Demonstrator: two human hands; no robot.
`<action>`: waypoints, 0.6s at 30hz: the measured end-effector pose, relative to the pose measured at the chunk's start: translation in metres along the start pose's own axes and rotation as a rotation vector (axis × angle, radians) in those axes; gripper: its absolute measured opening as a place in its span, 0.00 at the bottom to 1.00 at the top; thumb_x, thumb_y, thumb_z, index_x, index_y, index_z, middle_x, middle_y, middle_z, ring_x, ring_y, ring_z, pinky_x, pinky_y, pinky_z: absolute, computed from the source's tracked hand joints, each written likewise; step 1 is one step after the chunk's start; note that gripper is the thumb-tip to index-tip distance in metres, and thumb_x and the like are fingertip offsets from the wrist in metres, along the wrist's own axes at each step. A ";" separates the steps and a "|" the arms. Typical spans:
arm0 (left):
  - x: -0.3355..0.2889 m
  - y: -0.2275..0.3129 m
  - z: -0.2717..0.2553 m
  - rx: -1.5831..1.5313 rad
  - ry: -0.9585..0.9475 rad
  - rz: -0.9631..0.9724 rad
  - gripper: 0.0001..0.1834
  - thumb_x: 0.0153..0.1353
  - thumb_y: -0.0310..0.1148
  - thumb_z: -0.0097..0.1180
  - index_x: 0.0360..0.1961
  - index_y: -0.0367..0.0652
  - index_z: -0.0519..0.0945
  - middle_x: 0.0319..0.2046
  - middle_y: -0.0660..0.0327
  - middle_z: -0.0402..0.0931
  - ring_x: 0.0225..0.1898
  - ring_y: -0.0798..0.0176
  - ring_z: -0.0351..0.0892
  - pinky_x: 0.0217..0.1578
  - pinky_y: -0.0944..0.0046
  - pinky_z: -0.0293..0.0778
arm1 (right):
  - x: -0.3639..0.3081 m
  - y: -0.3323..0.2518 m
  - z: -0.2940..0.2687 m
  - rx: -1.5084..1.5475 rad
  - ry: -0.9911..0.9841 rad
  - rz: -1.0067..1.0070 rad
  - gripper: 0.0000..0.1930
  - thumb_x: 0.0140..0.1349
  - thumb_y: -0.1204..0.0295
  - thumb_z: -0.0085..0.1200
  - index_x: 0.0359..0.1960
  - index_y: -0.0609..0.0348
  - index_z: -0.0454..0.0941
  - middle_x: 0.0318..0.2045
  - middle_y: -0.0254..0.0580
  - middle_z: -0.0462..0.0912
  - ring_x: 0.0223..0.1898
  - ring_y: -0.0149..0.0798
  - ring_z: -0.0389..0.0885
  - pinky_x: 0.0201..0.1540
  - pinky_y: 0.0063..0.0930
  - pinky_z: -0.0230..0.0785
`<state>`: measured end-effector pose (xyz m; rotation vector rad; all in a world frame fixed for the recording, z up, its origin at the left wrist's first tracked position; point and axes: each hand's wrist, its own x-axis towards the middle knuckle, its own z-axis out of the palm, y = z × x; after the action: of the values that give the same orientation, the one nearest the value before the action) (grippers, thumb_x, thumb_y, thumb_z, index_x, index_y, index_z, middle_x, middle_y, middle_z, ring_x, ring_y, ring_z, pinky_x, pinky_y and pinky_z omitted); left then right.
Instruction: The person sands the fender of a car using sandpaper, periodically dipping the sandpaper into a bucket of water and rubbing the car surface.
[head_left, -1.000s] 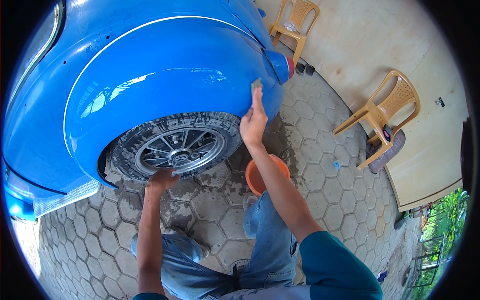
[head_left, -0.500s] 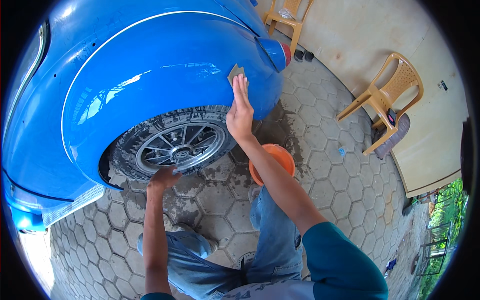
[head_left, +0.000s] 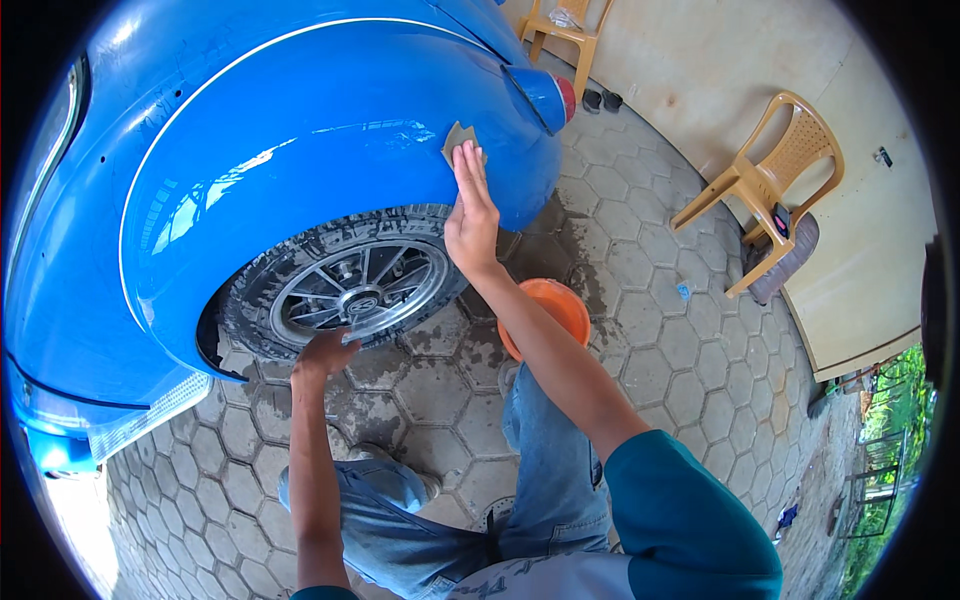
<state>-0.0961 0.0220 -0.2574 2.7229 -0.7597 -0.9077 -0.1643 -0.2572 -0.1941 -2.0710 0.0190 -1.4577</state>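
Note:
My right hand [head_left: 473, 222], its fingers together and stretched out, presses a brown piece of sandpaper [head_left: 460, 138] against the rear part of a glossy blue car fender [head_left: 330, 130]. The sandpaper's upper edge sticks out past the fingertips. Lower and to the left, my left hand [head_left: 325, 354] is curled in front of the bottom of the wheel [head_left: 362, 300], which has a spoked silver rim and a wet-looking black tyre. A pale, see-through thing shows by its fingers, too blurred against the rim to name.
An orange tub [head_left: 552, 312] stands on the hexagonal paving [head_left: 430, 390], partly behind my right forearm. Water marks darken the paving around it. Two tan plastic chairs, one nearer [head_left: 790, 165], stand along a beige wall [head_left: 690, 70]. Dark footwear [head_left: 600, 100] lies by the wall.
My right hand and the sandpaper have slid slightly left and up along the fender. My left hand has stayed by the wheel. The view has shifted a little.

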 end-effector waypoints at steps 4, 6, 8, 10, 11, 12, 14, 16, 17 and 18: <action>0.015 -0.020 0.017 0.026 0.086 0.106 0.28 0.62 0.50 0.52 0.56 0.41 0.74 0.50 0.43 0.76 0.52 0.46 0.76 0.53 0.55 0.70 | -0.009 0.041 0.008 -0.096 0.275 0.378 0.33 0.58 0.90 0.34 0.68 0.62 0.55 0.68 0.57 0.56 0.70 0.55 0.50 0.70 0.40 0.48; 0.015 -0.009 0.014 -0.018 0.019 0.083 0.28 0.62 0.51 0.50 0.56 0.42 0.74 0.50 0.44 0.76 0.52 0.45 0.76 0.53 0.55 0.70 | -0.018 0.065 -0.003 -0.145 0.324 0.531 0.33 0.57 0.90 0.34 0.68 0.63 0.55 0.68 0.58 0.56 0.70 0.55 0.50 0.69 0.39 0.49; 0.020 -0.018 0.020 0.014 0.050 0.103 0.28 0.62 0.51 0.50 0.56 0.43 0.74 0.49 0.44 0.76 0.52 0.46 0.76 0.53 0.54 0.70 | -0.020 0.076 -0.006 -0.102 0.290 0.830 0.30 0.61 0.89 0.33 0.67 0.61 0.57 0.67 0.56 0.58 0.69 0.52 0.53 0.67 0.35 0.53; 0.010 -0.042 0.024 0.039 0.078 0.054 0.28 0.62 0.52 0.50 0.56 0.43 0.74 0.49 0.44 0.77 0.51 0.46 0.76 0.53 0.54 0.70 | -0.009 0.024 0.012 -0.045 0.213 0.533 0.31 0.60 0.90 0.34 0.67 0.61 0.58 0.67 0.55 0.59 0.69 0.52 0.53 0.67 0.36 0.53; 0.003 -0.046 0.023 0.060 0.074 0.016 0.29 0.62 0.52 0.50 0.56 0.43 0.74 0.50 0.44 0.76 0.52 0.46 0.76 0.53 0.54 0.70 | -0.003 -0.004 0.016 -0.010 0.163 0.222 0.32 0.59 0.91 0.34 0.67 0.61 0.58 0.67 0.55 0.59 0.69 0.52 0.53 0.68 0.36 0.53; 0.000 -0.043 0.022 0.082 0.066 0.000 0.29 0.62 0.53 0.50 0.56 0.43 0.74 0.50 0.44 0.76 0.52 0.46 0.76 0.53 0.54 0.69 | -0.002 -0.019 0.013 -0.003 0.082 0.116 0.33 0.58 0.92 0.34 0.67 0.60 0.58 0.67 0.55 0.59 0.69 0.53 0.53 0.68 0.37 0.53; -0.001 -0.041 0.016 0.078 0.067 -0.013 0.30 0.62 0.54 0.50 0.57 0.43 0.73 0.51 0.44 0.75 0.53 0.46 0.75 0.53 0.54 0.69 | -0.002 -0.018 0.017 0.007 0.003 -0.026 0.35 0.55 0.94 0.35 0.67 0.60 0.58 0.67 0.54 0.58 0.70 0.55 0.51 0.69 0.40 0.51; -0.002 -0.038 0.013 0.073 0.059 -0.006 0.31 0.62 0.55 0.49 0.58 0.45 0.72 0.51 0.44 0.74 0.54 0.45 0.74 0.54 0.54 0.69 | 0.002 0.005 0.015 -0.034 0.093 0.031 0.35 0.56 0.93 0.35 0.68 0.60 0.57 0.68 0.53 0.58 0.70 0.54 0.51 0.69 0.40 0.51; 0.000 -0.038 0.014 0.070 0.064 -0.006 0.31 0.62 0.55 0.49 0.58 0.45 0.72 0.51 0.44 0.74 0.54 0.45 0.74 0.54 0.54 0.69 | 0.002 0.017 0.013 -0.067 0.183 0.086 0.35 0.56 0.93 0.34 0.68 0.60 0.56 0.68 0.53 0.58 0.70 0.53 0.51 0.69 0.39 0.50; 0.003 -0.039 0.016 0.047 0.067 0.014 0.31 0.62 0.55 0.49 0.58 0.44 0.72 0.51 0.44 0.75 0.54 0.45 0.74 0.54 0.54 0.69 | -0.002 0.029 0.012 -0.122 0.255 0.221 0.34 0.59 0.91 0.32 0.69 0.56 0.55 0.68 0.53 0.58 0.70 0.51 0.53 0.68 0.37 0.53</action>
<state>-0.0870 0.0537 -0.2840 2.7697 -0.7963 -0.8015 -0.1458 -0.2752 -0.2125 -1.8922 0.4341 -1.6027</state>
